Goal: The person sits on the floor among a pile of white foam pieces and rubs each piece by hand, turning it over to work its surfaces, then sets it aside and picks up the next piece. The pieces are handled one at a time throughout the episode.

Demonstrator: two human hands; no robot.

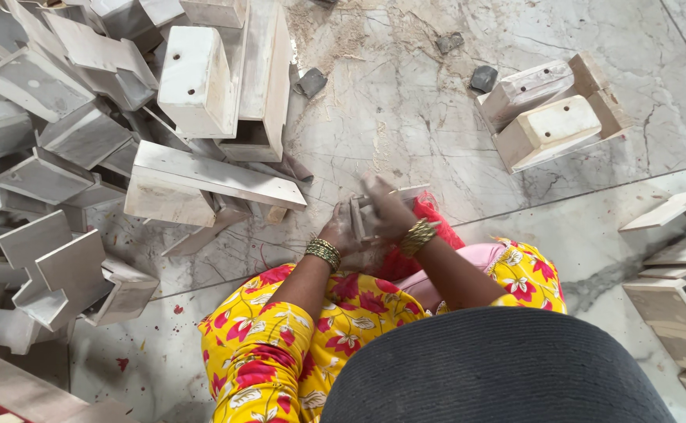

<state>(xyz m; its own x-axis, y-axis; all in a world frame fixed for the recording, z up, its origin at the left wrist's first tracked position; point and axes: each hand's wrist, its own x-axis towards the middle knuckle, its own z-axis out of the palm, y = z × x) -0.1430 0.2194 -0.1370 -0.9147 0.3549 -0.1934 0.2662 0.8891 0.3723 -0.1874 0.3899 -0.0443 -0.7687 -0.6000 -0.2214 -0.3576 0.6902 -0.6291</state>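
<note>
Both my hands meet low over my lap, just above the marble floor. My left hand (pixel 341 233) grips a small whitish wooden piece (pixel 360 219) from the left side. My right hand (pixel 388 210) presses on the same piece from above and the right, with something small in its fingers that I cannot make out. Gold bangles sit on both wrists. A red cloth (pixel 429 215) lies under the piece on my knees, which are covered by yellow flowered fabric (pixel 296 329).
A big heap of white-painted wooden pieces (pixel 124 117) fills the left side. Two stacked wooden blocks (pixel 550 113) lie at the upper right and flat boards (pixel 684 258) at the right edge. Small dark scraps (pixel 310 81) and sawdust dot the floor.
</note>
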